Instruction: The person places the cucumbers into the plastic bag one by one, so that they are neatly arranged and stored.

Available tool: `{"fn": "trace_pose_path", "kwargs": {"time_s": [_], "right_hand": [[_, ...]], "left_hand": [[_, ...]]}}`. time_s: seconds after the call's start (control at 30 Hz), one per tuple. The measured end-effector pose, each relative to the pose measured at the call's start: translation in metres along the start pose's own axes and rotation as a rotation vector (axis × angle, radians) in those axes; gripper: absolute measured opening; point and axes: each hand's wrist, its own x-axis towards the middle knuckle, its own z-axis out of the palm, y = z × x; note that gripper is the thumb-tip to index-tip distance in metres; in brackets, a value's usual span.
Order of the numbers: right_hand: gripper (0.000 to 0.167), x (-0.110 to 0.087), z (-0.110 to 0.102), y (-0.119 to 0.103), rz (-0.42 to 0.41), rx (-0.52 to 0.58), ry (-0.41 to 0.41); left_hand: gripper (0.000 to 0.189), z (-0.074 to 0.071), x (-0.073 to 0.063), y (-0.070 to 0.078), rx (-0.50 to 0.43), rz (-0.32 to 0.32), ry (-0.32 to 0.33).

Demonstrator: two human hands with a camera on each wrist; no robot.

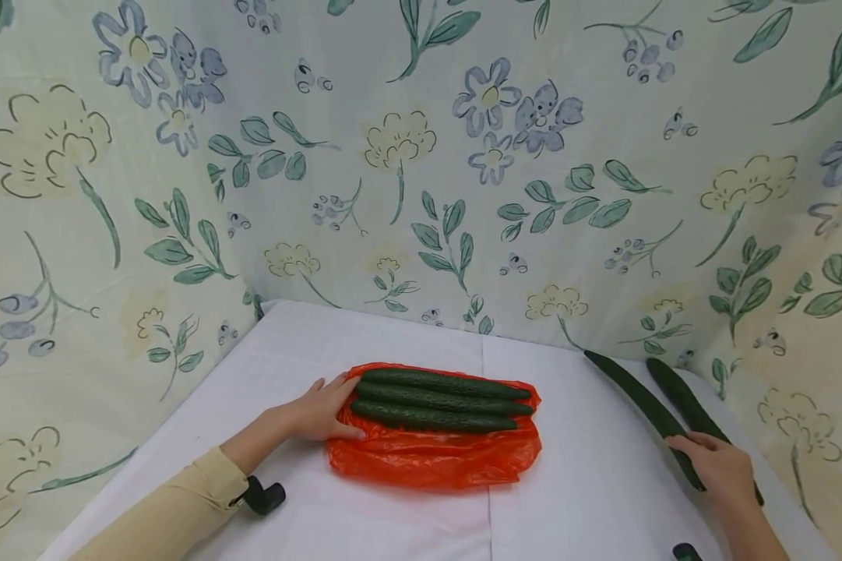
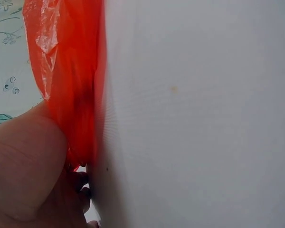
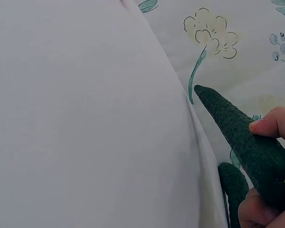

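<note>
Three dark green cucumbers [image 1: 443,400] lie side by side on a red plastic bag [image 1: 435,463] near the middle of the table. My left hand [image 1: 322,410] rests against the left end of the bag, fingers and thumb spread. The left wrist view has the thumb against the red plastic; the fingertips are partly hidden. At the right, my right hand [image 1: 723,467] grips a cucumber [image 1: 634,397] near its closer end, with thumb and fingers on opposite sides in the right wrist view. Another cucumber [image 1: 683,393] lies just right of it, partly behind the hand.
A white cloth [image 1: 561,436] covers the table. Floral curtains [image 1: 392,195] hang along the back and both sides, close to the table edges. Black wrist-worn pieces [image 1: 265,496] show below the left forearm and near the bottom right.
</note>
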Motion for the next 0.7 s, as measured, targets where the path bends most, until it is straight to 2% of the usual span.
{"fn": "trace_pose_path", "kwargs": {"time_s": [0.4,0.7], "right_hand": [[0.092,-0.011,0.007,-0.027,-0.065,0.007,-0.009],[0.081,-0.026,0.015,-0.045,-0.140,-0.020,-0.021]], "left_hand": [[0.113,0.000,0.000,-0.001,-0.012,-0.009,-0.003],[0.114,0.002,0.002,-0.004,-0.002,-0.007,-0.008]]}}
